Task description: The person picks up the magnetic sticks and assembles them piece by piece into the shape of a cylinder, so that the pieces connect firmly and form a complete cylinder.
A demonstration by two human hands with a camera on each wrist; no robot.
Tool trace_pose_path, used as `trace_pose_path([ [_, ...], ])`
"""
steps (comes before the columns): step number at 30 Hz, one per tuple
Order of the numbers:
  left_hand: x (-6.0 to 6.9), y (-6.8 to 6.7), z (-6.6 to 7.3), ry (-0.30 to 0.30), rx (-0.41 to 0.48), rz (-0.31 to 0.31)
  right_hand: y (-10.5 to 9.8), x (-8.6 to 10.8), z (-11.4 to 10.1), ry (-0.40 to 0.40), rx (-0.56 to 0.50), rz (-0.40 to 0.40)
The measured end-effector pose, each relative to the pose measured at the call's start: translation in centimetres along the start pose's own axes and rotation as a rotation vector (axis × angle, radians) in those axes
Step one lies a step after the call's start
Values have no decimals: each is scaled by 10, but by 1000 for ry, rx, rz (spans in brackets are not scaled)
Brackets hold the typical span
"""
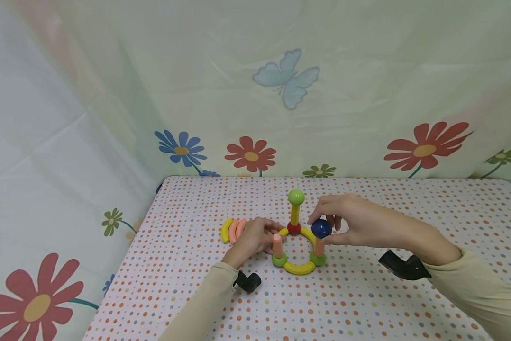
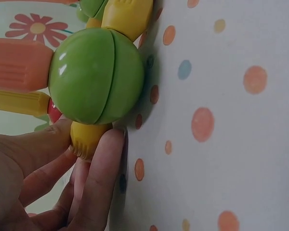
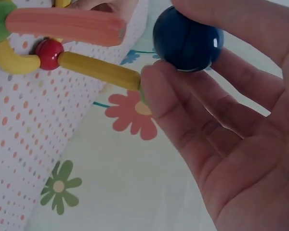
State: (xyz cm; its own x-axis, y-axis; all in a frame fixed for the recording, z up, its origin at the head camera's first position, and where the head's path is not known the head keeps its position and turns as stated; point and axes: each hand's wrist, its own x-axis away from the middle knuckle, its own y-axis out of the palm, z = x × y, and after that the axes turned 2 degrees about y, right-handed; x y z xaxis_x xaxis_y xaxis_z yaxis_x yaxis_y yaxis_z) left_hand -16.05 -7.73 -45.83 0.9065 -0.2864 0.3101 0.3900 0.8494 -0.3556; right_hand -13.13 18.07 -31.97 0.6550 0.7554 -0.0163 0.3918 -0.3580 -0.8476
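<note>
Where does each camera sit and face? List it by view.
Head: on the head, facing forward and down at the ball-and-stick toy; left hand, right hand and sleeves show.
Left wrist: on that wrist, facing a green ball and yellow arc; left hand shows.
Right wrist: on that wrist, facing the blue ball; right hand and seemingly part of the left show.
Both wrist views share the red ball.
</note>
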Motion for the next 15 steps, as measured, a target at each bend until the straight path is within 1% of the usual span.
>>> trace_pose_path([
  [5,1,0,1,14,0,-3,5,-2,5,32,64,-21],
  [11,0,0,0,10,-11,1,9,1,11,17,50,6],
  [15,0,1,-1,0,-15,2,9,2,12,34,45,-5],
])
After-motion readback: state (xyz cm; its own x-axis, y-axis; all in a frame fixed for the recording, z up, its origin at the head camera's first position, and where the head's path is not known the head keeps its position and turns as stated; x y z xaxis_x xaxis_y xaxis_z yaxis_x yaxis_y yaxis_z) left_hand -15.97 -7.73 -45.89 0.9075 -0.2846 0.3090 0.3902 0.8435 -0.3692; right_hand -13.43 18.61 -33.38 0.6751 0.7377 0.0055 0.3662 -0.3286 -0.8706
